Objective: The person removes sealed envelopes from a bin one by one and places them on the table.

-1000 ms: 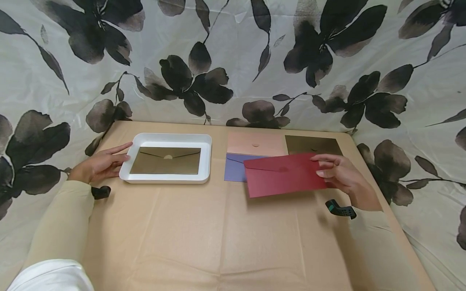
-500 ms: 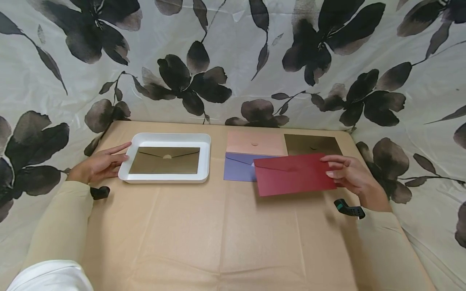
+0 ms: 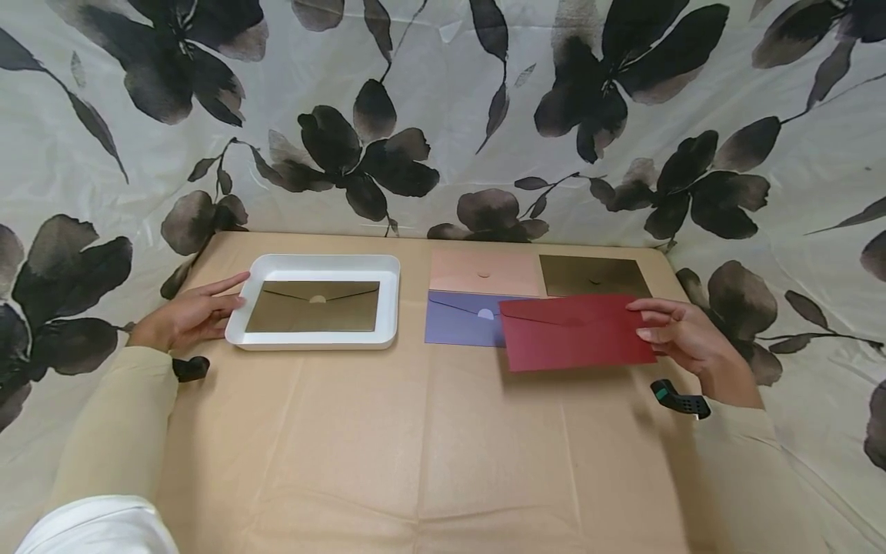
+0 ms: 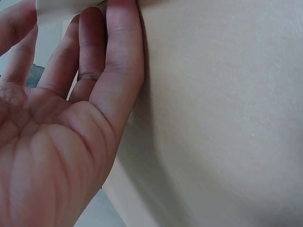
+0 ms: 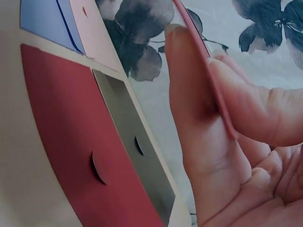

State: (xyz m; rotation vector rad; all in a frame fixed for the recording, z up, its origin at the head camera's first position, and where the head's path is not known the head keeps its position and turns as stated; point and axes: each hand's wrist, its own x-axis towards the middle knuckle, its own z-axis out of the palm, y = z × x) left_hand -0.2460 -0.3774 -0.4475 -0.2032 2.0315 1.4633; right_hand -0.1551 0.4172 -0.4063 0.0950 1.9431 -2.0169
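Observation:
My right hand [image 3: 678, 338] pinches a red envelope [image 3: 574, 335] by its right end. In the right wrist view that held envelope [image 5: 201, 52] shows edge-on between thumb and fingers, above a second red envelope [image 5: 90, 146] lying on the table. The held one hides the second in the head view. My left hand [image 3: 190, 315], with loosely extended fingers, touches the left side of a white tray [image 3: 311, 341]. Inside the tray lies an olive-gold envelope [image 3: 311, 314]. In the left wrist view the tray's edge [image 4: 61, 10] partly covers the fingertips.
Behind the held envelope lie a pink envelope [image 3: 481, 271], a blue envelope [image 3: 460, 323] and a dark olive envelope [image 3: 594, 275], side by side. They rest on a table with a tan cover [image 3: 388, 446]. A floral curtain [image 3: 484, 161] hangs behind the table.
My right hand has moved right with the red envelope, uncovering more of the blue envelope. The left hand and the tray stay in place.

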